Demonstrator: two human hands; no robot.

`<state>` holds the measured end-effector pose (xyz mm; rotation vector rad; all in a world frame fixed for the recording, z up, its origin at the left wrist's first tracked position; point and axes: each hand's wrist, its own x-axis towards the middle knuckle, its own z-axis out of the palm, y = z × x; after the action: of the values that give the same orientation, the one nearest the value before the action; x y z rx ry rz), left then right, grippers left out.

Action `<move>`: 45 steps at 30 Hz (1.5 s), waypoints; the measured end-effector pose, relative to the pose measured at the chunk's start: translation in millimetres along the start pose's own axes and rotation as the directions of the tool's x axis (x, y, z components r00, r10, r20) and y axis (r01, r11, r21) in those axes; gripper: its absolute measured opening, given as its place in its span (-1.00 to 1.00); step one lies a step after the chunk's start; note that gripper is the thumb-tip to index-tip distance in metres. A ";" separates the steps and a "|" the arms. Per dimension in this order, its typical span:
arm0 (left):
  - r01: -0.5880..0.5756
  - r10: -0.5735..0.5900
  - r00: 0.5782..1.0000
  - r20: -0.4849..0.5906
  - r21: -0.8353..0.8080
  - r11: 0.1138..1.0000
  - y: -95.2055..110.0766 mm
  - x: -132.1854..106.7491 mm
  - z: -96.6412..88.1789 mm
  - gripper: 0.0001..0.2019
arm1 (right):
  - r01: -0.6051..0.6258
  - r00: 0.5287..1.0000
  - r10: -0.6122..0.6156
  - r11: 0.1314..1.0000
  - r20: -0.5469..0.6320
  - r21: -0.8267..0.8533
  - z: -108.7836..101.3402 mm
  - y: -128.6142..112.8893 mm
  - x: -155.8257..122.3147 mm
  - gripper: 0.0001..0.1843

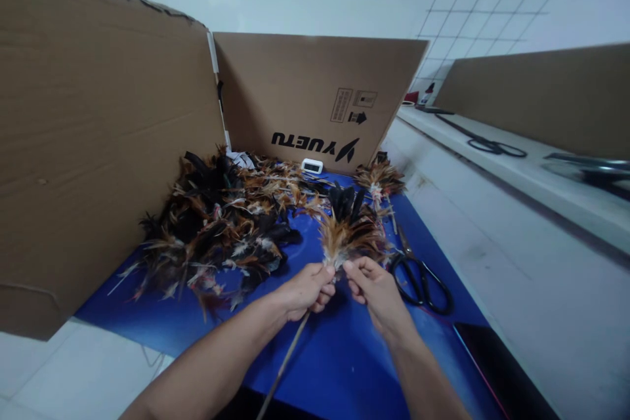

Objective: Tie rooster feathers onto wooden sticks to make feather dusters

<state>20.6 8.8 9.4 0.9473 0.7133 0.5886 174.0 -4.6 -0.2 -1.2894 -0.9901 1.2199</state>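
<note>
Both hands meet low in the centre of the frame, just over the blue mat [335,361]; the left hand [308,289] is curled into a loose fist around a thin stick [285,361], thumb pressed on top right where the stick meets the feathers; the stick slants down from that fist towards the bottom edge of the frame. The right hand [377,289] comes in from the lower right, thumb and forefinger pinched on the base of the feather bundle [347,236], the other fingers folded beneath; the fingertips of the two hands sit just beside each other. The bundle itself fans up and away from the hands, brown and cream at the bottom, black plumes at the top.

Left of centre, a big heap of loose feathers [216,223] covers the mat, black, rust and white all tangled; it runs up against the cardboard screen [98,131] on the left. A second cardboard panel [305,92] stands at the back, its YUETU print upside down; a small white device [312,166] sits at its foot. Near the mat's upper right corner lies a smaller feather tuft [380,178]; black-handled scissors [420,279] lie just right of the right hand, blades pointing away. A dark flat panel [497,367] shows at lower right; on the white ledge [541,190] at upper right, a black cable [485,142] loops.
</note>
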 end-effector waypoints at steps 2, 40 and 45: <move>-0.015 0.015 1.000 -0.019 -0.012 1.000 1.9 -0.7 -1.0 -0.53 | -0.013 1.000 0.014 0.987 0.004 -0.160 -4.9 -2.6 0.7 -0.53; 0.243 -0.099 0.945 0.313 -0.465 0.851 -23.7 16.3 5.2 -0.56 | -0.222 0.970 0.202 0.961 0.133 0.162 17.1 0.0 -4.0 -0.52; 0.278 -0.105 0.930 0.352 -0.491 0.826 -25.1 19.8 -0.8 -0.53 | -0.218 0.965 0.178 0.951 0.191 0.219 16.1 3.9 -2.6 -0.53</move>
<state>36.0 11.8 -18.5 0.4178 0.3211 0.4081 157.4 -5.3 -2.6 -1.1290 -0.8160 1.5752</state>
